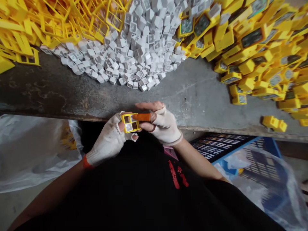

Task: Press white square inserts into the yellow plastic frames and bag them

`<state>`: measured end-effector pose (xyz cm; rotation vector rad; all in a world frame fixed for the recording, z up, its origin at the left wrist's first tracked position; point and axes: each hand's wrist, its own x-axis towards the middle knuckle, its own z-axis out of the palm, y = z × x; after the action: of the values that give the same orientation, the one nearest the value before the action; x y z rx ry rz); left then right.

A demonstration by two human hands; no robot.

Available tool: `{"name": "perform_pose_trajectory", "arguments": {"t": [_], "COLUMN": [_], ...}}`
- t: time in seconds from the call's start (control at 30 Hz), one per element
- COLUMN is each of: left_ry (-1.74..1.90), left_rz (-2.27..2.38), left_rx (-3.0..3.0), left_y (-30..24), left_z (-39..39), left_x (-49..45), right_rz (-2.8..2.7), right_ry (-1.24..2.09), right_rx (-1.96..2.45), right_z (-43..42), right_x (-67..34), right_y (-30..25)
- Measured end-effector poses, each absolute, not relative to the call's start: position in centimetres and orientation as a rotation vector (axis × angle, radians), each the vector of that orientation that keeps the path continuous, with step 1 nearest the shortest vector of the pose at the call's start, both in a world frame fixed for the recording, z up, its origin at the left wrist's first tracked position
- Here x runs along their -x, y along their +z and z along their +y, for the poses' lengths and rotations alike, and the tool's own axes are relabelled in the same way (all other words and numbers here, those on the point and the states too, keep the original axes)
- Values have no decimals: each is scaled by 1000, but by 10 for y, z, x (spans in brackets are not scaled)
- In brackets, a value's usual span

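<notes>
In my white-gloved left hand (109, 136) is a small yellow plastic frame (124, 125), divided by crossbars into several openings. The fingers wrap around its left side and underside. White pieces show inside some openings. My right hand (166, 123), also in a white fingerless glove, grips an orange stick-like tool (142, 117). Its narrow end reaches over the upper right part of the frame; I cannot make out whether it touches. Both hands are close together in front of the bench's near edge.
White keycap-like pieces (144, 57) lie heaped on the grey metal bench (187, 96). Yellow frames (60, 22) pile up at the left, filled yellow housings (262, 61) at the right. Below the bench are a white plastic bag (36, 150) and a blue crate (267, 154) with clear plastic.
</notes>
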<state>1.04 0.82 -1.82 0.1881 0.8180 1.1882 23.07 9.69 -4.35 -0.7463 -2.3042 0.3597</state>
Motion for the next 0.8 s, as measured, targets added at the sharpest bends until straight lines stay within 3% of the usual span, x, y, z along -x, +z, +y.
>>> {"name": "perform_pose_trajectory", "arguments": {"t": [0.27,0.53,0.8], "left_ry": [1242,1264,1263], "left_rz": [913,922,975], "left_rx": [-221,-215,-269], "left_y": [-11,-15,-7], "left_z": [11,8,13], "left_x": [-7,-3,-6], "right_rz": [-2408,-2504,-2144], "right_ry": [123,203,788], "right_rx": [1262,1272,897], "right_z": [206,206,133], "right_x": [-233,-215,-223], "right_y": [-54,-50,-29]}}
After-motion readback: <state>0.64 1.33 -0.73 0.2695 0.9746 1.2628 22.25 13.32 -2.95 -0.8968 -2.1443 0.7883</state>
